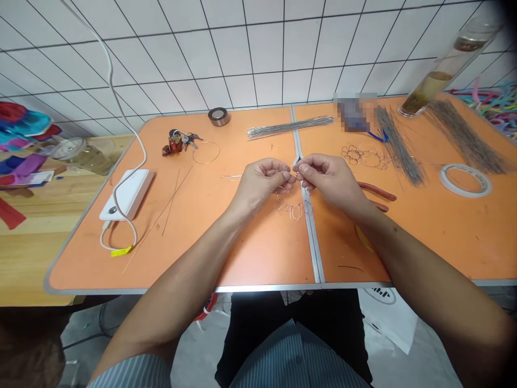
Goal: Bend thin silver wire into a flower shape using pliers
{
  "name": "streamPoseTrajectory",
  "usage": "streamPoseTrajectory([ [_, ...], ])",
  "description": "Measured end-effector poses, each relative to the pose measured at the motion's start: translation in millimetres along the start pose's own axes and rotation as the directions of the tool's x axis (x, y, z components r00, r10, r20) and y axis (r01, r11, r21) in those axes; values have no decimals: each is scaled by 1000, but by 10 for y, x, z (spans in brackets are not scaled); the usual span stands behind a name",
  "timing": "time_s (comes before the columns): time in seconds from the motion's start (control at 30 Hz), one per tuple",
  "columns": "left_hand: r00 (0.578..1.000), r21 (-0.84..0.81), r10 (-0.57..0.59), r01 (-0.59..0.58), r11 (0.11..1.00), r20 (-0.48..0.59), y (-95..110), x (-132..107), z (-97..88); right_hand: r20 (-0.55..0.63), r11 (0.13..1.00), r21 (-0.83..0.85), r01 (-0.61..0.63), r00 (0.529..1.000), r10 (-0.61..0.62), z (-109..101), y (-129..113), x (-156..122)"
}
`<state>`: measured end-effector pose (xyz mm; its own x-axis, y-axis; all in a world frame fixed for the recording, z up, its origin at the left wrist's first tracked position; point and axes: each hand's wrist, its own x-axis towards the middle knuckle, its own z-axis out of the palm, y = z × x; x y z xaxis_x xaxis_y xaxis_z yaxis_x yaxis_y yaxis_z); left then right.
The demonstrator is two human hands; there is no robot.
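My left hand [270, 182] and my right hand [323, 175] meet over the seam of the orange table, fingertips pinched together. Between them they grip a piece of thin bent wire [295, 211], whose looped part hangs below the fingers; the pinched ends are hidden. Just under my right wrist lie pliers [377, 191] with red-orange handles, their jaws covered by the hand. A few short straight wires [231, 177] rest to the left of my left hand. Beyond my right hand sits a flower-shaped piece of bent wire [355, 155].
Wire bundles [290, 127] lie at the back, more at right beside a white ring roll [465, 180] and a tall clear cylinder [434, 81]. Dark tape [218, 116], keys [188, 140] and a white power bank [127, 195] with a cable are at left. A tiled wall [266, 48] stands behind.
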<state>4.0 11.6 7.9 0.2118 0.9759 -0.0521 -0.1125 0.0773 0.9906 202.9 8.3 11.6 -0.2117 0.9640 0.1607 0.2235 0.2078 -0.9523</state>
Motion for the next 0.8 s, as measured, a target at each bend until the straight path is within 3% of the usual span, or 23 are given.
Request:
streamPoseTrajectory([
  [0.57, 999, 52, 5, -6, 999, 32, 38, -34, 3, -1, 994, -107, -35, 999, 35, -7, -1, 7],
  [0.8, 999, 143, 18, -24, 989, 45, 5, -21, -6, -12, 942, -332, 48, 998, -55, 24, -60, -29],
])
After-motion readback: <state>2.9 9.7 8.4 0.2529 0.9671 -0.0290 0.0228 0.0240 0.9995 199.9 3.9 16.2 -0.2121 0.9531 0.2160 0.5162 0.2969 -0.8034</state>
